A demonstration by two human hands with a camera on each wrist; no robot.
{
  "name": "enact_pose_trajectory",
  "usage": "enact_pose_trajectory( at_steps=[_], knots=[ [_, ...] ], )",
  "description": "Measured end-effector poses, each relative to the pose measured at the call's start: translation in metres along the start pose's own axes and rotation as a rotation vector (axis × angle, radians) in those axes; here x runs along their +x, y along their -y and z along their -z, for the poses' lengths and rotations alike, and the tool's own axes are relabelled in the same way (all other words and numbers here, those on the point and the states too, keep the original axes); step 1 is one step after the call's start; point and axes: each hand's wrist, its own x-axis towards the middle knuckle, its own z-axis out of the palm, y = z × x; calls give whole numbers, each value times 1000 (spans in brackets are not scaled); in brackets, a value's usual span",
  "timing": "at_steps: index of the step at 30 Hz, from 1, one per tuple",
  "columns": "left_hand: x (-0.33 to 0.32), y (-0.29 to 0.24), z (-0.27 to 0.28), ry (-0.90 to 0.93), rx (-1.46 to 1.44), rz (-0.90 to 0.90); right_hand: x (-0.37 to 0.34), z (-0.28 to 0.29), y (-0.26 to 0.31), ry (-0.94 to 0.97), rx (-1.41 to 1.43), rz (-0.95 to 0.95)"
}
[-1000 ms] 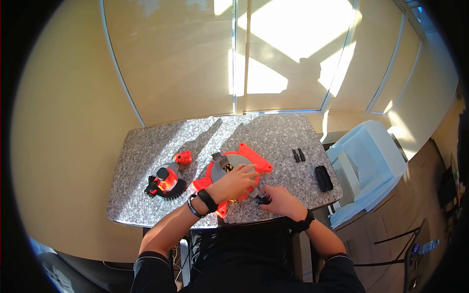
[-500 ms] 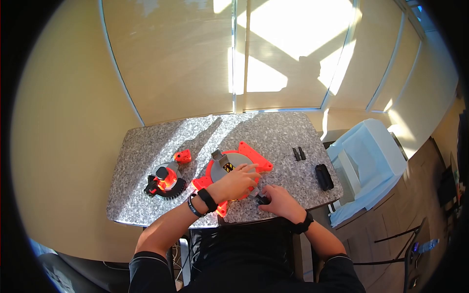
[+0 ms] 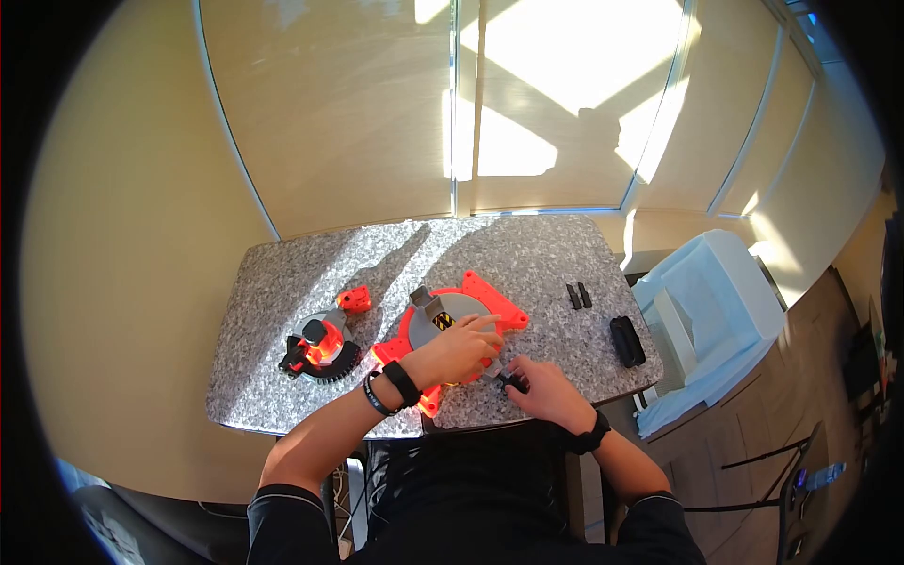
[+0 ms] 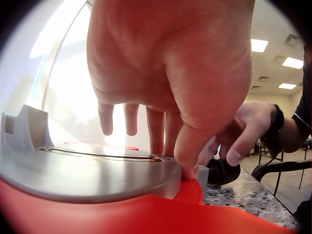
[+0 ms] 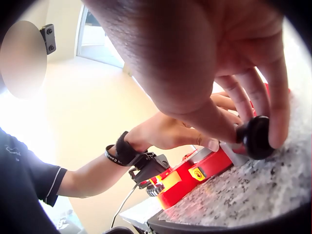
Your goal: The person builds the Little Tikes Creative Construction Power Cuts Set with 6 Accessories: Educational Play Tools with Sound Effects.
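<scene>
A red toy miter saw base (image 3: 496,301) with a round grey turntable (image 3: 459,306) lies on the table in front of me. My left hand (image 3: 454,352) rests over its near right part. In the left wrist view the left thumb (image 4: 186,151) touches the turntable's edge, with the fingers reaching straight down. My right hand (image 3: 548,388) pinches a black knob (image 5: 258,138) between thumb and fingers. That knob sits at the end of a grey arm (image 5: 235,155) on the base, close over the tabletop.
Left of the base stands a red and grey toy saw head (image 3: 322,344) with a black toothed edge. Two small black parts (image 3: 579,296) and a black case (image 3: 626,341) lie on the right of the granite table (image 3: 527,250). A blue-covered chair (image 3: 730,278) stands beyond the right edge.
My right fingers have shifted slightly around the black knob. The left hand stays on the base, and the loose parts keep their places.
</scene>
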Motion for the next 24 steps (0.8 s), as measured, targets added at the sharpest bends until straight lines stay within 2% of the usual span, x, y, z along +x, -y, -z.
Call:
enact_pose_trajectory(
  at_steps=[3, 11, 20, 24],
  knots=[
    [0, -1, 1, 3, 8, 2, 0, 1, 5, 33, -31, 14],
    [1, 0, 0, -15, -9, -8, 2, -2, -1, -26, -29, 81],
    [0, 1, -2, -9, -18, -6, 1, 2, 6, 19, 17, -51],
    [0, 2, -3, -5, -14, 1, 0, 3, 10, 31, -7, 21]
  ],
)
